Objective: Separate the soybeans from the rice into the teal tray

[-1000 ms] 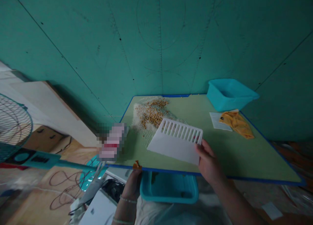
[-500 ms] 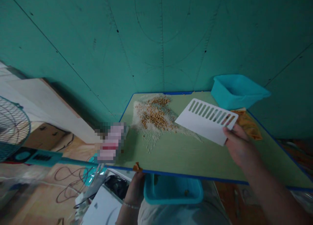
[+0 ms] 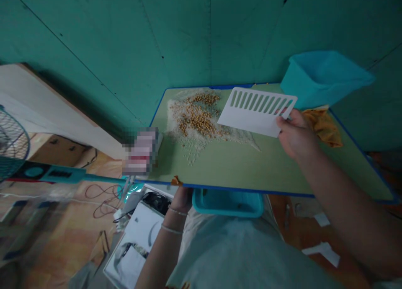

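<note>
A white slotted scraper point(image 3: 256, 111) is gripped at its right corner by the right hand point(image 3: 295, 136), just right of the grain pile point(image 3: 199, 119) on the green board point(image 3: 251, 167). The left hand point(image 3: 182, 199) is half hidden beneath the board's near edge, beside a teal tub point(image 3: 228, 202); its grip cannot be told.

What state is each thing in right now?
white slotted scraper, tilted, gripped by right hand.
grain pile, spread loose on the table.
lower teal tub, open-topped, below the near edge, beside left hand.
upper teal tub, upright on the far corner.
orange cloth, crumpled.
</note>
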The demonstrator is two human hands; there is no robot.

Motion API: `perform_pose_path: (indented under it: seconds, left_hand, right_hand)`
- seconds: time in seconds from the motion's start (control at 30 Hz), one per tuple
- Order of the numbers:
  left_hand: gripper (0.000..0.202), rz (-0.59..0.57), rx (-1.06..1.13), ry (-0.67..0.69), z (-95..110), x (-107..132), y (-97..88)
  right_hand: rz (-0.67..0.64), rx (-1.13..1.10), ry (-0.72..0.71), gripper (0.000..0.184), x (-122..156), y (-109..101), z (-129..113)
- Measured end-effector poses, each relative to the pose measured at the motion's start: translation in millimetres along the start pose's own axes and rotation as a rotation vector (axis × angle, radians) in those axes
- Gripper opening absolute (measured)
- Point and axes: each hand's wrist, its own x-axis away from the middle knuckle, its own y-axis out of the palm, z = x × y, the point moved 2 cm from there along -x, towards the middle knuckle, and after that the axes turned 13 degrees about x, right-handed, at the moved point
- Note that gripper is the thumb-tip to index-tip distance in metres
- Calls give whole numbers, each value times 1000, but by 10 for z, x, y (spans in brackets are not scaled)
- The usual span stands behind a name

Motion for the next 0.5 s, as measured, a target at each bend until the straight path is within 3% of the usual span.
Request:
perform_pose_path:
  seconds: [0.3,0.5]
  left_hand:
    - [50,12,27,-31,-25,-36,3]
    - [38,-4,24,-53,-20,-3,40]
  right_hand:
    - [-8,26,-18,23,-84,18,-18]
    - [-19,19,-36,20,-90,66,-17]
